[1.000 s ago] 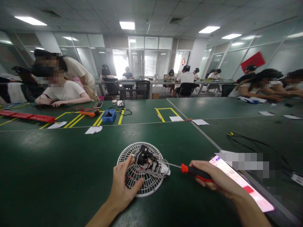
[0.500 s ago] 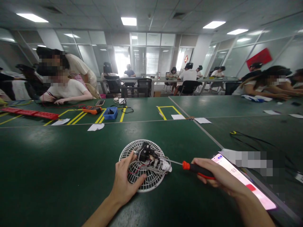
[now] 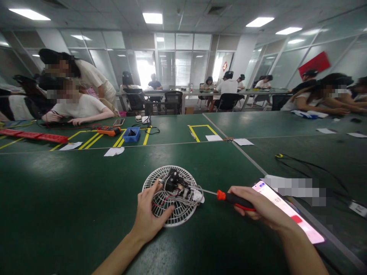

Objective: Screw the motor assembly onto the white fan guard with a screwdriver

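A white round fan grille (image 3: 179,222) lies on the green table, with a black motor unit (image 3: 172,180), grey cable and thin red wires on top of it. My left hand (image 3: 147,212) rests on the grille's left side, thumb and fingers spread apart. Its fingertips reach the motor unit's left side, and the thumb lies over the grille's lower part. In my right hand (image 3: 250,204) is a screwdriver (image 3: 220,195) with a red and black handle, gripped from the right. The shaft points left into the motor unit; its tip is hidden among the parts.
A lit phone (image 3: 289,214) lies beneath my right forearm. Across the table are a blue bin (image 3: 132,135), an orange multimeter (image 3: 109,131), papers (image 3: 114,151) and red trays (image 3: 34,135). A black cable (image 3: 312,164) runs at the right. Other people sit around the room.
The whole view has shifted slightly, so the table things appear a little higher and further left. Both hands, the grille and the screwdriver keep nearly the same arrangement.
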A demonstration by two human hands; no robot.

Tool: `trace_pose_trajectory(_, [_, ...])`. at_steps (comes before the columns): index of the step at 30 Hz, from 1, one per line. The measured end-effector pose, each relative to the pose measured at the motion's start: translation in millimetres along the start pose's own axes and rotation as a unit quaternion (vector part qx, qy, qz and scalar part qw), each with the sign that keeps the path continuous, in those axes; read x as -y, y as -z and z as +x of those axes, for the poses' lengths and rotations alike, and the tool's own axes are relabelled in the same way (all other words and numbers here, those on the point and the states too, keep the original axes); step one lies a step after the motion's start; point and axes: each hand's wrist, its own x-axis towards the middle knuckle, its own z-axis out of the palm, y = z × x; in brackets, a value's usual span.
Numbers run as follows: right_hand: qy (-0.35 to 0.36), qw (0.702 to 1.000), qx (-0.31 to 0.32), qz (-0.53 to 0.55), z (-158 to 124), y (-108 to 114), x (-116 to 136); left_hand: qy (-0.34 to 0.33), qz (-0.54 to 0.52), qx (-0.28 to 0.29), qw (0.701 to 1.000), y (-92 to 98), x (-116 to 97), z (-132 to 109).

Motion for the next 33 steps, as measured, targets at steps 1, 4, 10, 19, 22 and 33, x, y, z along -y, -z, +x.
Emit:
trace_pose_trajectory(1, [0.004, 1.0, 0.001, 0.0, 0, 0, 0, -0.003, 0.002, -0.001, 1.0, 0.1, 0, 0])
trace_pose_trajectory(4, [0.014, 1.0, -0.002, -0.004, 0, 0, 0, -0.011, 0.01, -0.006, 1.0, 0.1, 0, 0])
trace_pose_trajectory(10, [0.014, 1.0, -0.008, -0.025, 0, 1, 3, -0.017, 0.013, -0.007, 1.0, -1.4, 1, 0])
trace_pose_trajectory(19, [0.025, 0.998, -0.031, -0.054, 3, 2, 0, -0.016, 0.017, -0.014, 1.0, -2.0, -1, 0])
trace_pose_trajectory(22, [0.053, 0.996, -0.035, -0.065, 6, 6, -4, -0.02, 0.019, -0.012, 1.0, -1.4, -2, 1])
trace_pose_trajectory(33, [0.174, 0.978, -0.091, -0.074, 3, 10, -3, -0.015, 0.017, -0.023, 0.999, -3.3, -2, -2])
